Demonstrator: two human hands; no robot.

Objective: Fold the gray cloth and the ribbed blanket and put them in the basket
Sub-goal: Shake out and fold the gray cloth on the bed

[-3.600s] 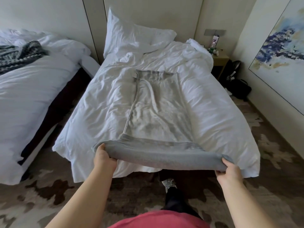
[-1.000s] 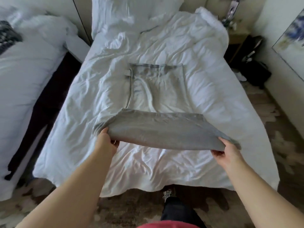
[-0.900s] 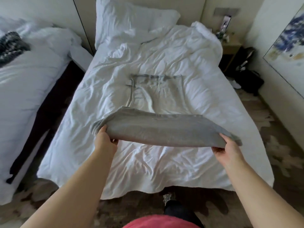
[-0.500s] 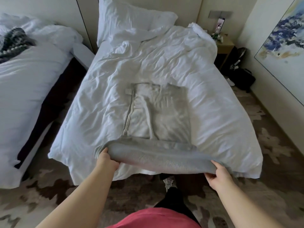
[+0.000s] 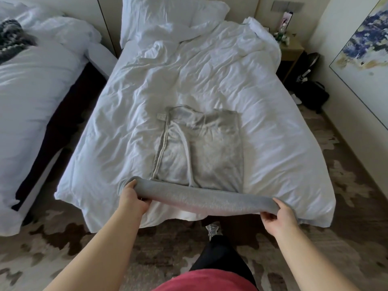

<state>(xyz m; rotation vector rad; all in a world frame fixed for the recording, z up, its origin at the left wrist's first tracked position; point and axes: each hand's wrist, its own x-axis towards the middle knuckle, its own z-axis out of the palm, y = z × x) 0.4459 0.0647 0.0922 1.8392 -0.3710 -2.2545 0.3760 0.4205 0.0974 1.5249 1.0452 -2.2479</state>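
Note:
The gray cloth (image 5: 212, 150) lies folded into a narrow strip on the white bed (image 5: 262, 127), its far end flat and its near edge raised off the foot of the bed. My left hand (image 5: 132, 198) grips the near left corner. My right hand (image 5: 279, 215) grips the near right corner. The lifted edge sags a little between them. The dark ribbed blanket (image 5: 12, 36) lies bunched on the second bed (image 5: 35, 85) at the far left. No basket is in view.
A white pillow (image 5: 168, 15) stands at the bed's head. A wooden nightstand (image 5: 290, 51) with small items sits at the back right, dark bags (image 5: 310, 93) on the floor beside it. A painting (image 5: 365, 51) leans on the right wall. Patterned carpet surrounds the beds.
My hands carried the cloth's near edge forward over the bed, then drew it back toward the foot. The whole cloth has slid closer to me and lies shorter on the bed.

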